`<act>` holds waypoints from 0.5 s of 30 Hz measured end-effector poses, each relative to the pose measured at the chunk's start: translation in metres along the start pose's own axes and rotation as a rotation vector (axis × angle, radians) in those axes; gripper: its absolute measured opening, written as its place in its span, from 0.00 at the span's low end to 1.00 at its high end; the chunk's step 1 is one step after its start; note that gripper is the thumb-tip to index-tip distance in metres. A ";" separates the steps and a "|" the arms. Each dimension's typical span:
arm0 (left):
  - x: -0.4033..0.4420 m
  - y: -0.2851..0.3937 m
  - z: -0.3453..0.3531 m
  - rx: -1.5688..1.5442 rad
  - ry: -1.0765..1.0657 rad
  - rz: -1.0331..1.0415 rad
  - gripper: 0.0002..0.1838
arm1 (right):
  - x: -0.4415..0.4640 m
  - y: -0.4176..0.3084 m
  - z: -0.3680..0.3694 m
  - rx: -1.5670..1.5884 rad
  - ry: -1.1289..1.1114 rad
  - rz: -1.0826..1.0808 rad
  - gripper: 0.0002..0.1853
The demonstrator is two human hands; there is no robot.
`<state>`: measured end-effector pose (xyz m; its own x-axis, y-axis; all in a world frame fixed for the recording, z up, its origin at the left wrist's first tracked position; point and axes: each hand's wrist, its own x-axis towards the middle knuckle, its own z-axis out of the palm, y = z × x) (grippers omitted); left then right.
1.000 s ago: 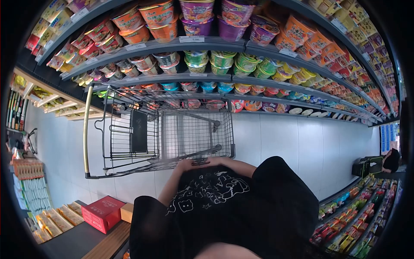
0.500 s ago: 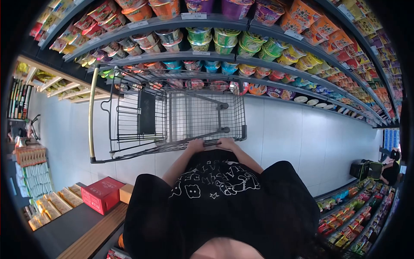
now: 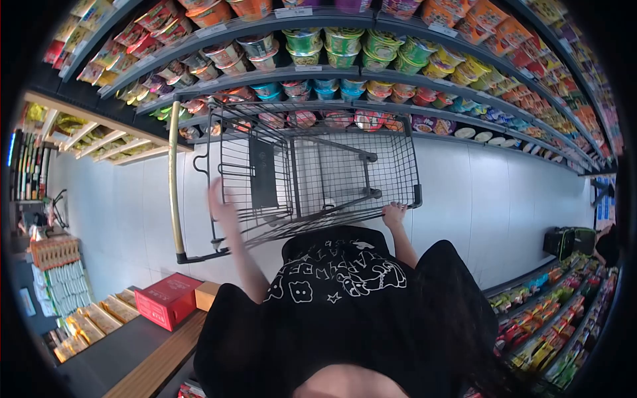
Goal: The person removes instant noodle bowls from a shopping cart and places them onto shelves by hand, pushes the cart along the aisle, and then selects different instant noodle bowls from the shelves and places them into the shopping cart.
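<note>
A black wire shopping cart (image 3: 332,211) stands sideways in front of me, with nothing seen inside its basket. My right hand (image 3: 394,213) is closed on the cart's near top rim, close to the front corner. Off the rim, my left hand (image 3: 221,204) is raised near the back of the basket, its fingers stretched out and slightly blurred. The yellowish handle bar (image 3: 174,179) of the cart lies to the left of that hand, apart from it. Inside the basket's rear part is a dark panel (image 3: 263,174).
Shelves of cup noodles (image 3: 304,41) line the aisle beyond the cart. A red box (image 3: 169,300) sits on a dark counter at lower left. Packaged snacks (image 3: 544,331) fill racks at lower right, near a black bag (image 3: 559,243) and a person (image 3: 607,247).
My hands, earlier close together on the near rim, are now far apart. The left has let go and moved left; the right has slid right. The cart appears farther right.
</note>
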<state>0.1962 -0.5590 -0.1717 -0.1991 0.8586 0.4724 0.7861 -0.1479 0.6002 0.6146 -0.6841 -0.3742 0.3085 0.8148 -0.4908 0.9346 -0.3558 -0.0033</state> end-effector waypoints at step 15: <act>-0.022 -0.035 -0.078 -0.253 -0.449 -0.518 0.19 | -0.119 -0.140 -0.007 0.416 0.341 -0.490 0.08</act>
<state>0.1276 -0.6109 -0.1528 -0.2069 0.9597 -0.1901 0.4857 0.2695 0.8316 0.4478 -0.7280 -0.3096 -0.0266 0.9984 -0.0497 0.8555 -0.0030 -0.5178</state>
